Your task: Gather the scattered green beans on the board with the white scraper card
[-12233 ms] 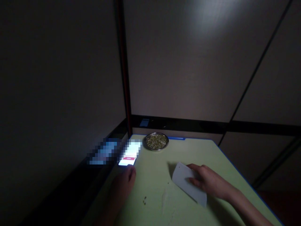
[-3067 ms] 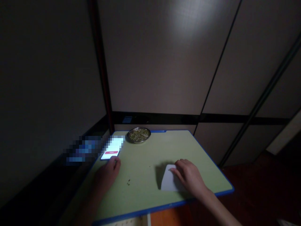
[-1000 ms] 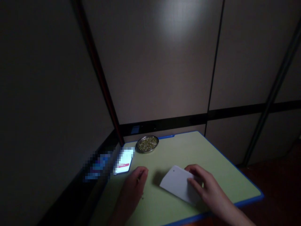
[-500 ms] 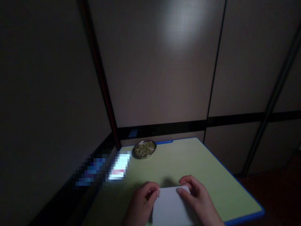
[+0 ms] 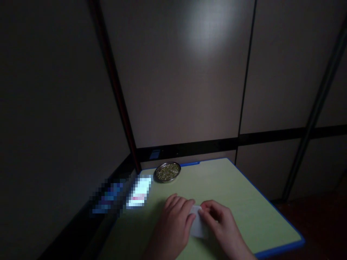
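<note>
A white sheet, apparently paper (image 5: 198, 228), is between my two hands above the near part of the green table. My left hand (image 5: 176, 222) lies over its left side, with the thumb on the near face and the fingers bent over the upper edge. At the top right, my right hand (image 5: 218, 218) pinches the sheet between thumb and curled fingers. Only a small part of the sheet shows, since the left hand covers much of it.
The green table (image 5: 230, 191) has a blue rim. Toward its back left stands a round metal dish (image 5: 167, 172) of small green and pale bits. A bright pixelated patch (image 5: 139, 191) lies at the left edge. Behind rises a panelled wall (image 5: 184, 90). The light is dim.
My left hand has moved up and right across the sheet, now covering its left side. My right hand has closed in toward it. Far less of the white sheet shows, and it looks tilted or folded.
</note>
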{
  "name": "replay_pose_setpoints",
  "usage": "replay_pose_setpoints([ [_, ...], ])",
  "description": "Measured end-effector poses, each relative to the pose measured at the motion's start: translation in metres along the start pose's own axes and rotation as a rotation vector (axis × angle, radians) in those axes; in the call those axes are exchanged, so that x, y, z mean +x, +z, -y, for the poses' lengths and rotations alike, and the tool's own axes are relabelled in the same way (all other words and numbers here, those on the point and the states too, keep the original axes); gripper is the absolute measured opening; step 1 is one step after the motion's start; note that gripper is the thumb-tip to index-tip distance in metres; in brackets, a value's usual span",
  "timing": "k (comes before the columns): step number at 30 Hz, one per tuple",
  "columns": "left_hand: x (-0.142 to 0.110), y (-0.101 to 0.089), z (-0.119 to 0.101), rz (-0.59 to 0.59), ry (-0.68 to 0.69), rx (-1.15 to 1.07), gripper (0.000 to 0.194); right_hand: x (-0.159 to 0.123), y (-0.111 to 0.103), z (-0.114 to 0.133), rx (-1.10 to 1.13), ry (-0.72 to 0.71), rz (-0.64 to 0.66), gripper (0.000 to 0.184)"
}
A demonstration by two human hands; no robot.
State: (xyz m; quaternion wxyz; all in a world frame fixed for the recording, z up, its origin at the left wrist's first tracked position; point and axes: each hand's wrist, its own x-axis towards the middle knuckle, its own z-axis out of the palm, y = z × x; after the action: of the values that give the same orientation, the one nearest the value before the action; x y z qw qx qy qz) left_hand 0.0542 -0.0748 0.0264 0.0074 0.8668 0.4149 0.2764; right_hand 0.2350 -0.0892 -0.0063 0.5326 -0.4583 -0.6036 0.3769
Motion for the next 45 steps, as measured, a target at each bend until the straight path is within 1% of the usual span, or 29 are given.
replay_pose_setpoints([
  [1, 0.005, -0.002, 0.004, 0.034, -0.014, -0.004, 0.025, 0.002, -0.002, 0.001, -0.027, -0.037, -0.009, 0.032],
  [2, 0.01, -0.003, 0.011, 0.036, -0.044, -0.002, 0.026, 0.003, -0.007, -0.001, -0.059, -0.07, -0.03, 0.031],
  [4, 0.02, -0.007, 0.033, -0.001, -0.094, 0.038, 0.029, 0.001, -0.021, -0.013, -0.146, -0.113, -0.111, 0.03],
  [6, 0.029, -0.009, 0.056, -0.026, -0.15, 0.103, 0.029, -0.006, -0.039, -0.036, -0.276, -0.116, -0.189, 0.029],
  [8, 0.037, -0.007, 0.072, -0.024, -0.174, 0.165, 0.028, -0.018, -0.056, -0.064, -0.438, -0.103, -0.236, 0.029],
  [11, 0.048, 0.006, 0.078, 0.051, -0.154, 0.219, 0.027, -0.033, -0.073, -0.096, -0.632, -0.131, -0.238, 0.031],
  [13, 0.053, 0.018, 0.075, 0.116, -0.136, 0.229, 0.027, -0.038, -0.077, -0.106, -0.713, -0.162, -0.222, 0.029],
  [17, 0.056, 0.037, 0.073, 0.194, -0.107, 0.21, 0.031, -0.039, -0.076, -0.108, -0.814, -0.204, -0.19, 0.028],
  [19, 0.054, 0.041, 0.077, 0.21, -0.102, 0.194, 0.034, -0.039, -0.075, -0.108, -0.854, -0.214, -0.18, 0.027],
  [22, 0.05, 0.042, 0.086, 0.24, -0.112, 0.175, 0.034, -0.04, -0.074, -0.108, -0.9, -0.236, -0.162, 0.025],
  [30, 0.029, 0.035, 0.1, 0.278, -0.184, 0.135, 0.038, -0.043, -0.075, -0.109, -0.981, -0.27, -0.163, 0.021],
  [35, 0.008, 0.028, 0.104, 0.316, -0.29, 0.108, 0.038, -0.043, -0.076, -0.112, -0.997, -0.296, -0.152, 0.021],
  [41, -0.018, 0.018, 0.097, 0.315, -0.379, 0.046, 0.039, -0.042, -0.076, -0.107, -0.99, -0.265, -0.148, 0.021],
  [45, -0.029, 0.01, 0.088, 0.363, -0.454, 0.021, 0.038, -0.042, -0.075, -0.102, -0.987, -0.236, -0.142, 0.023],
])
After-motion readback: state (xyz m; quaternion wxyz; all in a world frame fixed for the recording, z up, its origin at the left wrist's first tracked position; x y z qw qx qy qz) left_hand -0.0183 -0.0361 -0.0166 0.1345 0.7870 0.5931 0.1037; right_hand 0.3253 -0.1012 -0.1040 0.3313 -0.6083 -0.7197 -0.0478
